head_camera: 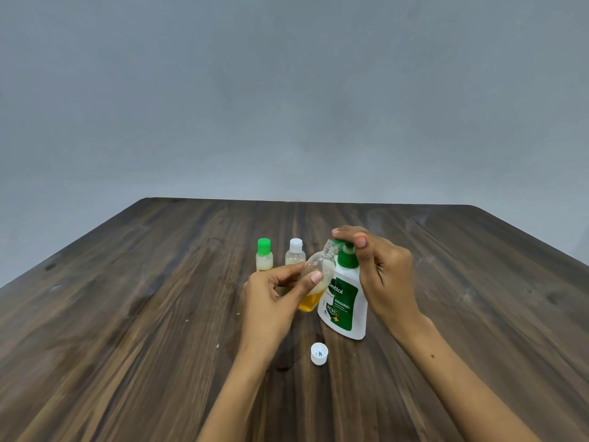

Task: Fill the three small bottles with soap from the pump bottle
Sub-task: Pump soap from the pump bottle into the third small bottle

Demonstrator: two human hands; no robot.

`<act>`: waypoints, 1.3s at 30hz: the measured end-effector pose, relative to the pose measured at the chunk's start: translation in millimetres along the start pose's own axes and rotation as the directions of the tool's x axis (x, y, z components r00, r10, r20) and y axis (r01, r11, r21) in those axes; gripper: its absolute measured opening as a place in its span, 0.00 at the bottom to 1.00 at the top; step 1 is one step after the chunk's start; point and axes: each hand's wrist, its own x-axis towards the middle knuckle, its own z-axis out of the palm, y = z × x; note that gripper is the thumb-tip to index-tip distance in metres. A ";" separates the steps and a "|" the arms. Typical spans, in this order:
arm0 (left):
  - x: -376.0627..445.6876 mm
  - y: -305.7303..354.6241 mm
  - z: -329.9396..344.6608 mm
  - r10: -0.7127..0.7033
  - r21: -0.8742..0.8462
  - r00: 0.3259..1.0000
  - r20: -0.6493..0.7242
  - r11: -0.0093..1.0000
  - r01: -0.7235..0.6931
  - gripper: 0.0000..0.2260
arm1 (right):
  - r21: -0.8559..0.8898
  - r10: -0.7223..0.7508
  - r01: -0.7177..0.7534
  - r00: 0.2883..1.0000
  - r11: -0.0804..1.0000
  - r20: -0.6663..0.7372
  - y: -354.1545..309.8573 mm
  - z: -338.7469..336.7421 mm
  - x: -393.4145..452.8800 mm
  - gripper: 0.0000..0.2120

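Observation:
My left hand grips a clear small bottle, uncapped and tilted so its neck points at the spout of the pump bottle. Amber soap lies in the small bottle's lower end. The pump bottle is white with a green label and green pump, standing on the table and leaning a little. My right hand rests on the pump head, its fingers curled over the top. Two other small bottles stand behind, one with a green cap, one with a white cap. A loose white cap lies near me.
All of this sits on a dark wooden table in front of a plain grey wall. The far table edge runs behind the bottles; bare wood stretches to the left and right of my hands.

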 end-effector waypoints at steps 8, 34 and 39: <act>0.9 4.0 -1.7 0.006 -0.004 1.000 -0.002 1.000 -0.006 0.07 | -0.021 -0.024 0.024 1.000 0.999 -0.008 0.8 0.5 4.1 0.30; 0.7 0.6 -0.4 -0.014 -0.025 1.000 -0.012 1.000 0.013 0.07 | -0.060 -0.042 0.041 0.999 0.997 -0.017 0.9 1.6 0.6 0.29; -0.5 3.6 -2.1 0.009 -0.017 1.000 -0.002 1.000 -0.009 0.08 | -0.084 -0.062 0.062 0.998 0.995 -0.001 -0.3 -1.9 8.5 0.31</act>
